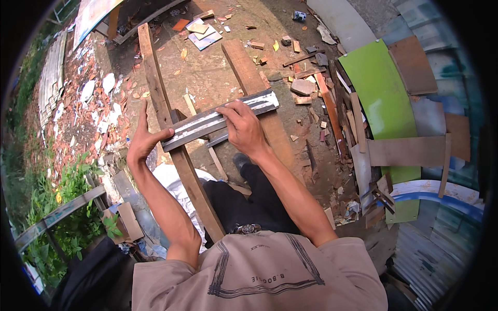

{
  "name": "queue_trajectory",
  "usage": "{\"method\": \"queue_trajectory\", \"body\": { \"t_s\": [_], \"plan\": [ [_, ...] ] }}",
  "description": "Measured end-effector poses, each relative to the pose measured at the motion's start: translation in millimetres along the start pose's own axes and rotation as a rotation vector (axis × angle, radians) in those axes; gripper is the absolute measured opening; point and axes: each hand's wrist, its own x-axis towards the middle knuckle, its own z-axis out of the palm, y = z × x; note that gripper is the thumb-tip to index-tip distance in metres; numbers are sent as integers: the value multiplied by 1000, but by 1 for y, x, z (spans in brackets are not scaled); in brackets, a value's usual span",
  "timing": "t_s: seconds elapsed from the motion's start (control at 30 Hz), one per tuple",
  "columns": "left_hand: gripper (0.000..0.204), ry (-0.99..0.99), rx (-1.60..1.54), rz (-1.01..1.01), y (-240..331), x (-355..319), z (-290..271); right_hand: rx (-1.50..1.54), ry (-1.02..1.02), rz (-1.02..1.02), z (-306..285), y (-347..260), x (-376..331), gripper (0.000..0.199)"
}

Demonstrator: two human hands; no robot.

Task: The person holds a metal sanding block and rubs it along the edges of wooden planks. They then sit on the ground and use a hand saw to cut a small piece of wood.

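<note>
Taupe short-sleeved shirt (pixel 259 267); black frame print (pixel 219 262); black trousers (pixel 268 207); belt buckle (pixel 249 228).

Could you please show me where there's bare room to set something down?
Mostly bare ground lies between the left beam and right plank, beyond the striped board. Wood scraps crowd the ground left of the green panel.

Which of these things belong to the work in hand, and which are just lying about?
Seemingly in use:
- white-striped board, touched by left hand and right hand
- two wooden beams beneath

Apparently lying about:
- green panel
- can
- yellow leaf
</note>
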Motion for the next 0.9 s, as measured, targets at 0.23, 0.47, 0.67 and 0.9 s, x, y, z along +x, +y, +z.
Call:
{"method": "queue_trajectory", "body": {
  "t_s": [0.23, 0.47, 0.67, 0.9],
  "plan": [
    [40, 125, 294, 335, 68, 29, 63, 27, -6, 30, 0, -3, 3, 21],
    [44, 45, 396, 180, 71, 65, 128, 78, 36, 154, 7, -3, -1, 21],
    [51, 30, 177, 74, 77, 77, 133, 83, 57, 143, 9, 1, -4, 19],
    [53, 129, 287, 323, 69, 63, 136, 263, 137, 186, 0, 2, -2, 13]
  ]
}}
